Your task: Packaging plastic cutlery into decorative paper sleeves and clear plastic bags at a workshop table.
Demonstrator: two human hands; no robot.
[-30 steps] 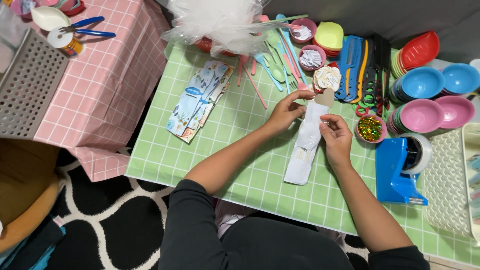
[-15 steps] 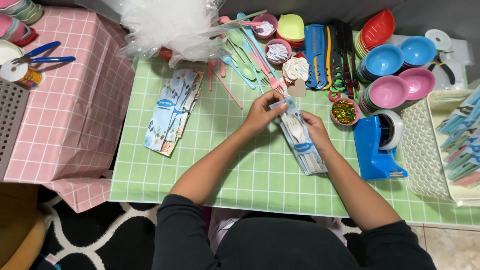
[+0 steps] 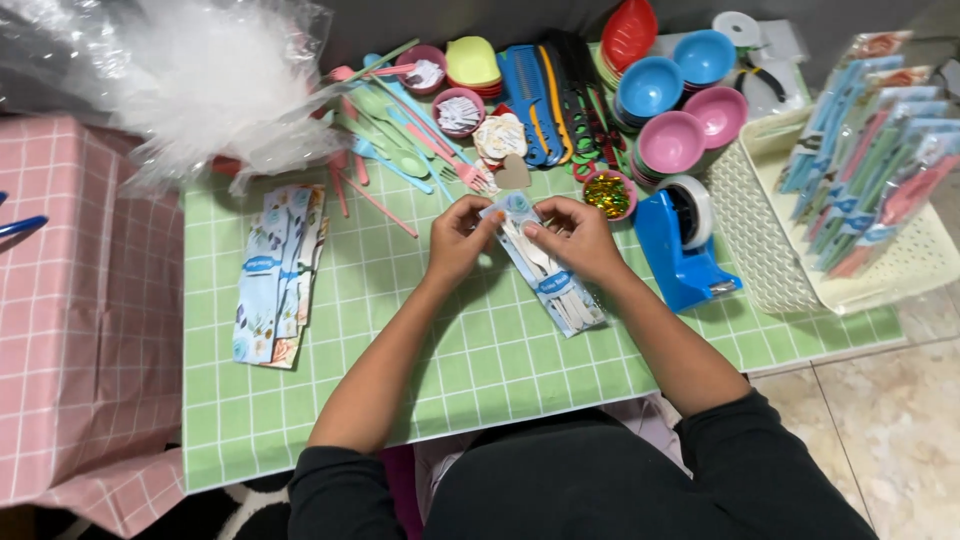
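Both hands hold a clear plastic packet (image 3: pixel 556 280) of pale cutlery with a blue label, lying slanted on the green checked table (image 3: pixel 480 370). My left hand (image 3: pixel 459 240) pinches the packet's top left corner. My right hand (image 3: pixel 577 238) grips its top edge from the right. The packet's lower end rests on the tablecloth.
A stack of flat printed packets (image 3: pixel 274 275) lies to the left. A blue tape dispenser (image 3: pixel 684 240) stands right of my hands, beside a white basket (image 3: pixel 760 250) of filled packets. Bowls (image 3: pixel 672 140), combs (image 3: pixel 535 85), loose cutlery (image 3: pixel 400 140) and a plastic bag pile (image 3: pixel 200 80) fill the back.
The camera view has shifted left and closer. The packet has turned from upright to slanting down to the right, and both hands have closed on its top end.
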